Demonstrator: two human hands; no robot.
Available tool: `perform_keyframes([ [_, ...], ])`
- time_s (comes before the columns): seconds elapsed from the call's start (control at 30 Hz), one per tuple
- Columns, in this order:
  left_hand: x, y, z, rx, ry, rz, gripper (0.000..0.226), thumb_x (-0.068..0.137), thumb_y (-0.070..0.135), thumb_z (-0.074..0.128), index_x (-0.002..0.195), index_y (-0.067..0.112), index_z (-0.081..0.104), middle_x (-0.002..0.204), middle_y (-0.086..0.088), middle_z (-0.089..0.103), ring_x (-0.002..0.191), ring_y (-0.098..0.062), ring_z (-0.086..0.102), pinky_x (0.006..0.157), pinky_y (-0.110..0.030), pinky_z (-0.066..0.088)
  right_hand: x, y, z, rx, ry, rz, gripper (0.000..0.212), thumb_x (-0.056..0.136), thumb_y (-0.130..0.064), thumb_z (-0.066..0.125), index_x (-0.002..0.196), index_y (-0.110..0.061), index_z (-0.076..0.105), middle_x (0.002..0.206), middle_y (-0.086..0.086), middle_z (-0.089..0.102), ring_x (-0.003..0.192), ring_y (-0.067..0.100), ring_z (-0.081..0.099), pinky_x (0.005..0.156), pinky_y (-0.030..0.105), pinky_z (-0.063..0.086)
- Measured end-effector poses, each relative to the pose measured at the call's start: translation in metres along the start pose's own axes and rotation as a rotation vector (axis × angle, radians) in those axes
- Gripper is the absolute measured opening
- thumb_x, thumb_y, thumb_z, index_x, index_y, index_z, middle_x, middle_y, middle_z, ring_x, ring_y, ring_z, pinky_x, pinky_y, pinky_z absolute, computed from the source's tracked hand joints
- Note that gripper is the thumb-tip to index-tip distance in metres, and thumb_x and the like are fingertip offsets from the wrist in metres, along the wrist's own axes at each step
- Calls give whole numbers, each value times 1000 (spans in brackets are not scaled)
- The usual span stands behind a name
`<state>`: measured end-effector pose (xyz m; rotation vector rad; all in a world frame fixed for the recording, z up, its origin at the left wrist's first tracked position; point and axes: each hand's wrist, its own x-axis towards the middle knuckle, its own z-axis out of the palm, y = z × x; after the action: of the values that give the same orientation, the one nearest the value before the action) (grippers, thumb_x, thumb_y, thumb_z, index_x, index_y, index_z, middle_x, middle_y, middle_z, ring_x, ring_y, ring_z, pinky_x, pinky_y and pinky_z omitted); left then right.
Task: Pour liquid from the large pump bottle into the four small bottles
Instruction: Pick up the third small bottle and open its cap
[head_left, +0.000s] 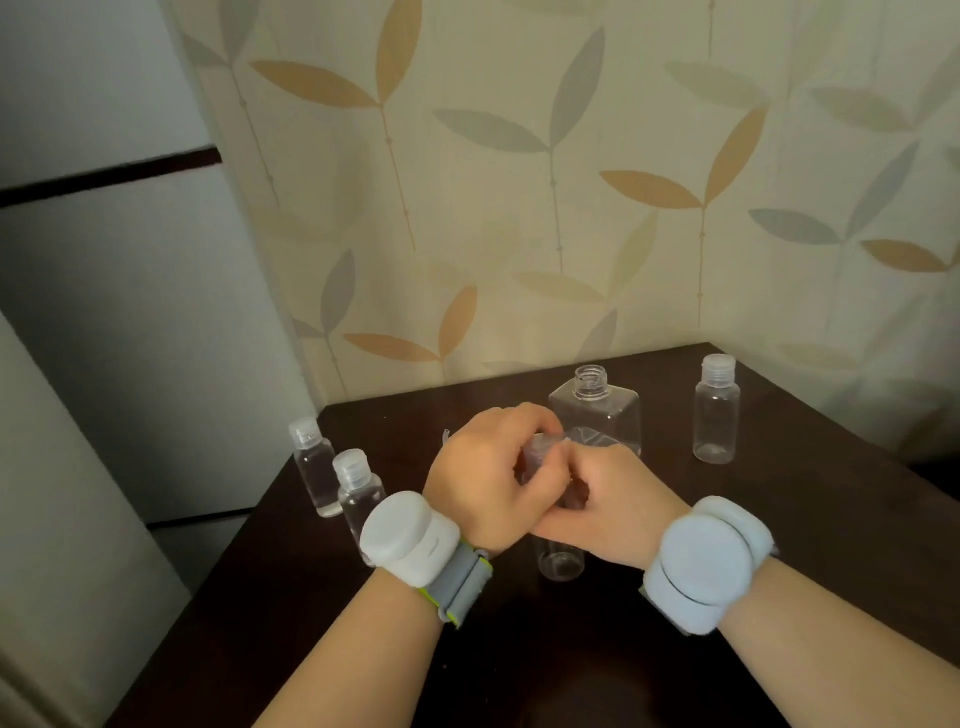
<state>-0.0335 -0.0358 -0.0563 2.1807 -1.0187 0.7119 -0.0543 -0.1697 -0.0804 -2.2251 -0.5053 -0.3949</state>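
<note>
Clear small bottle (560, 558) upright, both hands gripping it.

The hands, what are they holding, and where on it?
Both hold one small clear bottle. The left hand grips its cap end; the right hand wraps its upper body. Only the bottom shows below.

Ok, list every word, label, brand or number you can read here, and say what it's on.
None can be read.
Large bottle: clear, no label.
Small bottles, such as the one far right: clear and unlabelled.
Wrist bands: plain, no markings visible.
Wallpaper: leaf pattern only.
</note>
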Motion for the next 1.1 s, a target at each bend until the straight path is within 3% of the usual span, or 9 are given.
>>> perform_keyframes([
  [0.1, 6, 2, -1, 53, -116, -9, 42, 82, 44, 39, 98, 14, 62, 87, -4, 66, 85, -17, 57, 77, -27, 42, 3, -4, -6, -11, -65, 74, 22, 74, -32, 67, 66, -35, 46, 56, -12, 54, 48, -10, 52, 51, 6, 38],
  [0.17, 6, 2, -5, 59, -166, -28, 39, 84, 41, 40, 104, 14, 60, 94, -5, 65, 92, -18, 56, 80, -26, 41, 1, -12, -11, 40, -127, 133, 20, 74, -36, 67, 67, -37, 49, 50, -13, 58, 40, 0, 54, 43, 7, 36],
  [0.23, 7, 5, -9, 70, -189, -43, 32, 90, 36, 45, 108, 13, 57, 98, -5, 63, 95, -19, 54, 76, -21, 36, -4, -21, -14, 44, -193, 180, 20, 74, -38, 68, 74, -38, 48, 48, -17, 59, 41, 5, 54, 45, 11, 40],
  [0.33, 6, 17, -15, 114, -266, -80, 29, 92, 33, 48, 111, 12, 53, 102, -5, 60, 96, -20, 53, 71, -20, 32, -12, -33, -12, -32, -226, 186, 21, 81, -26, 65, 81, -31, 45, 59, -14, 49, 50, -2, 51, 54, 10, 40],
  [0.53, 10, 43, -30, 249, -574, -201, 33, 91, 15, 49, 124, 13, 46, 124, -7, 53, 113, -23, 50, 86, -25, 38, -35, -42, 5, -81, -60, 408, 32, 85, -30, 61, 107, -15, 43, 84, -5, 47, 82, 14, 48, 72, 24, 36],
  [0.67, 8, 62, -36, 434, -710, -184, 29, 89, 10, 46, 117, 6, 47, 121, -13, 53, 112, -31, 51, 90, -37, 43, -45, -42, 18, -80, 16, 457, 26, 86, -25, 60, 94, -20, 36, 75, -8, 46, 71, 11, 45, 67, 24, 34],
  [0.87, 5, 68, -23, 655, -670, -227, 30, 88, 18, 50, 114, 6, 43, 120, -12, 54, 110, -32, 52, 76, -34, 36, -38, -37, 26, -148, 87, 458, 24, 84, -18, 58, 91, -20, 36, 66, -12, 39, 63, 11, 43, 44, 14, 21],
  [0.97, 5, 73, -20, 687, -622, -364, 31, 92, 27, 44, 117, 8, 45, 124, -12, 54, 116, -32, 48, 92, -37, 36, -38, -37, 29, -189, 136, 463, 38, 83, -14, 57, 116, -19, 39, 64, -15, 36, 52, 1, 34, 36, 12, 30],
  [1.1, 7, 75, -22, 710, -681, -427, 44, 96, 46, 28, 110, 15, 56, 115, -7, 60, 102, -29, 54, 83, -34, 38, -38, -39, 31, -248, 135, 484, 46, 84, -15, 55, 126, -10, 35, 66, -10, 43, 54, 4, 40, 37, 10, 30],
])
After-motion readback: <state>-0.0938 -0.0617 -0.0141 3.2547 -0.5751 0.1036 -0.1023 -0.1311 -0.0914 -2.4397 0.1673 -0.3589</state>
